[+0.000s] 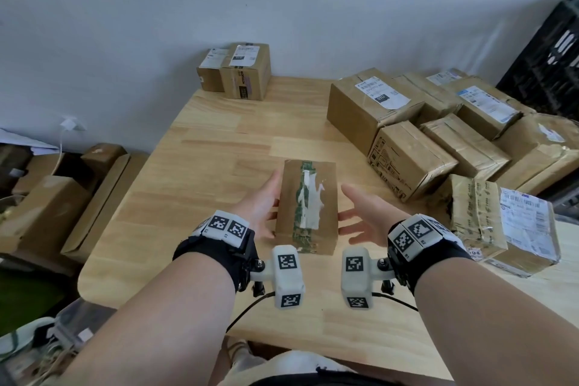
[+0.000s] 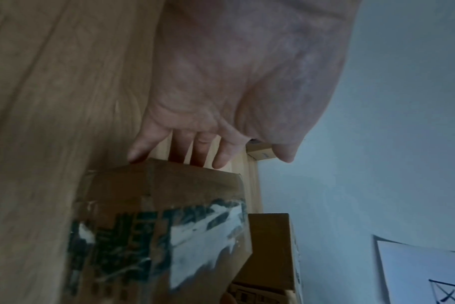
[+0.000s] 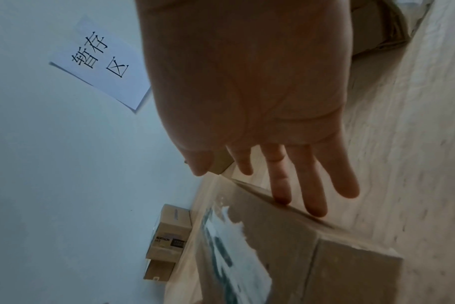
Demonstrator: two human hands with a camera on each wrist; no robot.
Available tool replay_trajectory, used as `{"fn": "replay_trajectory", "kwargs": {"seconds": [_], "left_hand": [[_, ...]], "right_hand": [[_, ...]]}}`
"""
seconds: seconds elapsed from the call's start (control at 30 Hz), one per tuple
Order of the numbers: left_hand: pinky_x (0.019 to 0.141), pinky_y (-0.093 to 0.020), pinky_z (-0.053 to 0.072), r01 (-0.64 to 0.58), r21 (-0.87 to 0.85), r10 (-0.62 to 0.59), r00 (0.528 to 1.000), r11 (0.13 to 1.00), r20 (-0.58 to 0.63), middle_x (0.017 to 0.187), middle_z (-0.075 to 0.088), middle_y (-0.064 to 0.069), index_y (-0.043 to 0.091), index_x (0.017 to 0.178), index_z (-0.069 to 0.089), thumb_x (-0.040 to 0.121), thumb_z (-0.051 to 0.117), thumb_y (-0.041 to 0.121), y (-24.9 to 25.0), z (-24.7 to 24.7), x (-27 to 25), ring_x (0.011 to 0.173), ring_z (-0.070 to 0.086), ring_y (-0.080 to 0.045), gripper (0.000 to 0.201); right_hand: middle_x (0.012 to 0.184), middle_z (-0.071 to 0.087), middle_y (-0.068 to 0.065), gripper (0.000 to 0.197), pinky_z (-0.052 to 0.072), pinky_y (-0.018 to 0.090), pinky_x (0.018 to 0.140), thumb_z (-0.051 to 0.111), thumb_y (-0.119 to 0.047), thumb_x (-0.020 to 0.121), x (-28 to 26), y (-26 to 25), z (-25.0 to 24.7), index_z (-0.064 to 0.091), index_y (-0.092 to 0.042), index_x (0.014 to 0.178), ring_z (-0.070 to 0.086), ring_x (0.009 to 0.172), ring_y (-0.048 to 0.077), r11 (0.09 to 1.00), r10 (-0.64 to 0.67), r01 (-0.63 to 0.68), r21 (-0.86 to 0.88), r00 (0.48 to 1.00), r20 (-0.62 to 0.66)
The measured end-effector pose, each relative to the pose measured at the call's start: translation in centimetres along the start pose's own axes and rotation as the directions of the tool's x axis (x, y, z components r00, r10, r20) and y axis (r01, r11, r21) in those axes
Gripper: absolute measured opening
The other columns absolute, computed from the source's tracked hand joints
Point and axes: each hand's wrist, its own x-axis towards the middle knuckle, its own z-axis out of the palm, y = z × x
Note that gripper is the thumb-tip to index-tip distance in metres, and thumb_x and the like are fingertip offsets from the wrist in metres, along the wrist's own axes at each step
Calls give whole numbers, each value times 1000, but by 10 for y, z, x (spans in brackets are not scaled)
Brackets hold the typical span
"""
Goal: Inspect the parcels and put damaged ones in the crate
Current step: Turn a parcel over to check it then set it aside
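Observation:
A brown parcel point(image 1: 308, 207) with torn green and white tape along its top lies on the wooden table point(image 1: 203, 150) in front of me. My left hand point(image 1: 263, 207) lies flat against its left side with the fingers straight. In the left wrist view the fingertips point(image 2: 138, 156) reach the far edge of the parcel point(image 2: 164, 226). My right hand point(image 1: 360, 216) is spread open at the right side. Its fingertips point(image 3: 282, 197) touch the edge of the parcel point(image 3: 299, 257). The black crate point(image 1: 545, 66) stands at the far right behind a pile of boxes.
Several taped parcels point(image 1: 407, 160) are heaped on the right of the table, one with a white label point(image 1: 517, 229) near my right wrist. Two small boxes point(image 1: 235, 70) stand at the back edge. Cardboard pieces point(image 1: 47, 204) lie on the floor at the left. A paper sign point(image 3: 101, 59) hangs on the wall.

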Motion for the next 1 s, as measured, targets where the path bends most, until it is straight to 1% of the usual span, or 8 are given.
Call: {"fn": "replay_trajectory", "kwargs": {"seconds": [0.07,0.13,0.23,0.4,0.47,0.67,0.83,1.0], "left_hand": [[101,-57,43,32,-4,-32,999,999,-10,136,52,-12,19,143,40,82,40,75,-8,-3,4,124,51,-33,83],[99,-57,46,82,3,-82,997,997,13,128,56,-16,21,133,43,80,42,76,-14,-6,7,114,59,-38,76],[98,-54,49,105,40,-106,994,994,21,116,62,-16,12,127,49,81,38,77,-18,-6,11,106,64,-38,81],[101,-63,37,40,86,-37,999,995,-34,151,37,-13,25,149,31,80,29,83,-1,-5,5,132,41,-43,90],[100,-64,35,-21,74,26,997,997,-66,148,41,-12,24,147,34,77,31,85,9,-4,6,130,43,-39,94],[100,-54,40,-138,128,150,985,982,-86,134,55,-7,18,136,49,79,57,70,34,3,0,121,52,-30,77],[101,-53,42,-127,142,143,984,982,-108,109,66,-5,17,100,63,87,69,37,31,9,1,110,56,-25,25],[94,-47,45,-132,109,145,981,985,-129,108,68,-5,18,101,64,87,68,42,29,5,3,108,58,-23,29]], "right_hand": [[135,54,18,70,46,50,94,41,-62,96,2,4,0,34,-18,149,57,115,40,999,44,-43,-28,999,20],[133,56,17,73,48,47,88,45,-64,93,3,9,1,36,-19,150,58,114,38,994,87,-84,-67,995,41],[135,56,20,71,43,48,91,42,-63,95,3,10,1,34,-19,151,50,125,39,993,95,-90,-77,994,53],[131,59,19,63,38,56,108,40,-59,98,-2,-2,-5,40,-21,148,45,131,35,1000,-13,13,-9,1000,-12],[127,61,17,59,39,55,107,42,-57,98,-3,-9,-8,46,-20,143,49,124,31,997,-57,61,50,996,-73],[112,67,12,39,45,47,97,43,-40,102,-4,-24,-14,59,-14,125,60,106,24,987,-110,130,97,976,-187],[107,65,11,33,47,46,93,48,-32,100,-3,-21,-14,59,-11,123,59,91,21,987,-90,114,118,978,-186],[108,66,8,35,47,45,92,48,-35,101,-3,-25,-11,56,-17,130,61,98,22,988,-99,117,99,981,-169]]}}
